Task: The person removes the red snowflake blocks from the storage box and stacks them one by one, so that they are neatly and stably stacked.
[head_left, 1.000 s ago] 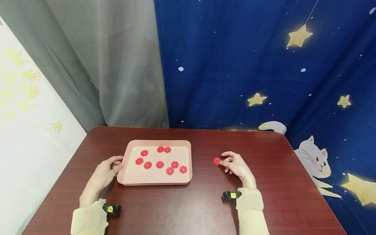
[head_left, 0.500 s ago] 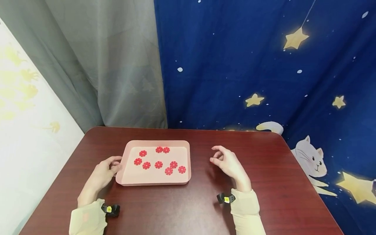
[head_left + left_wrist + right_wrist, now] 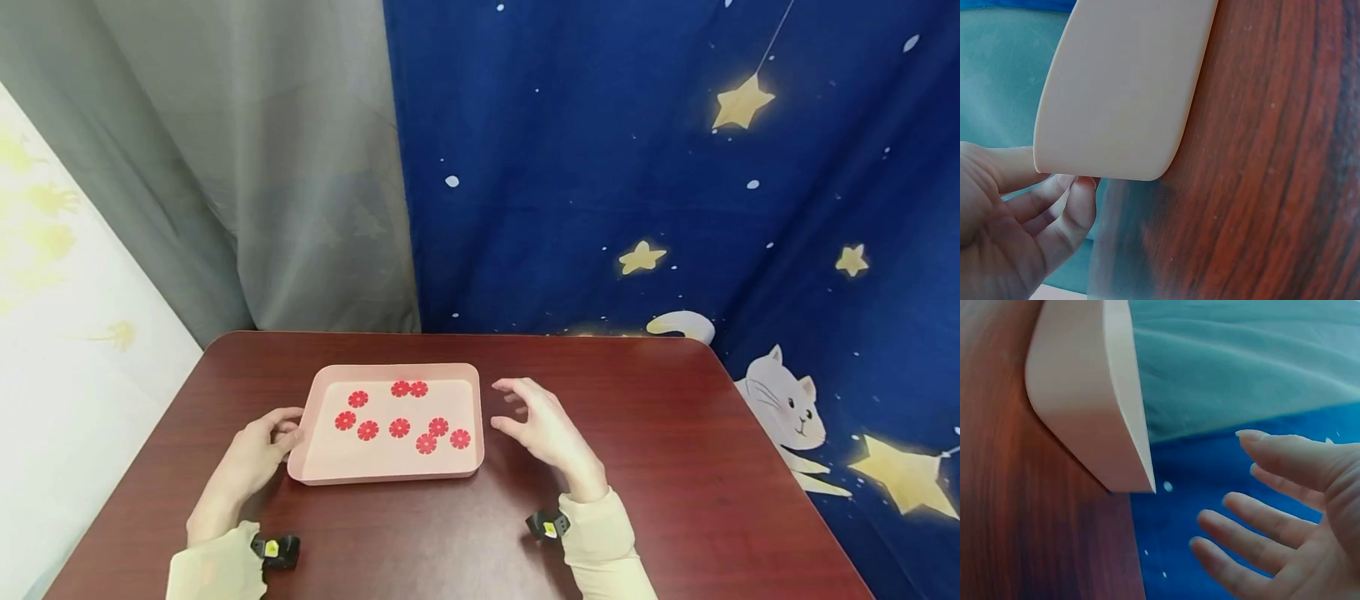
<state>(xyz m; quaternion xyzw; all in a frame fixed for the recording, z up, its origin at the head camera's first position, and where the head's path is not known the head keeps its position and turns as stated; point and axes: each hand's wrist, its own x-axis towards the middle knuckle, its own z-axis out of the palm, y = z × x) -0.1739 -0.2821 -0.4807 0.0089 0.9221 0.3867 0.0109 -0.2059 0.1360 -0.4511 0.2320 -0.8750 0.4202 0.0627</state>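
A pale pink tray (image 3: 386, 479) stands on the table with several red flower-shaped discs (image 3: 400, 427) lying flat in it. My left hand (image 3: 251, 458) holds the tray's left end with bent fingers; in the left wrist view that hand (image 3: 1016, 219) has its fingertips at the tray's corner (image 3: 1110, 94), partly hidden behind it. Just right of the tray, my right hand (image 3: 551, 429) hovers with thumb and fingers apart. The right wrist view has this hand (image 3: 1291, 531) beside the tray's end wall (image 3: 1079, 394), not touching it, with nothing visible between the fingers.
The dark red-brown table (image 3: 675, 433) reaches back to a grey curtain (image 3: 315, 167) and a blue curtain (image 3: 525, 167) with stars and a cat. A white patterned cloth (image 3: 67, 333) hangs at the left. Each wrist wears a small black camera.
The red disc pinched in my right hand a second ago is out of sight. That hand has moved left toward the tray and its fingers have spread. My left hand stays at the tray.
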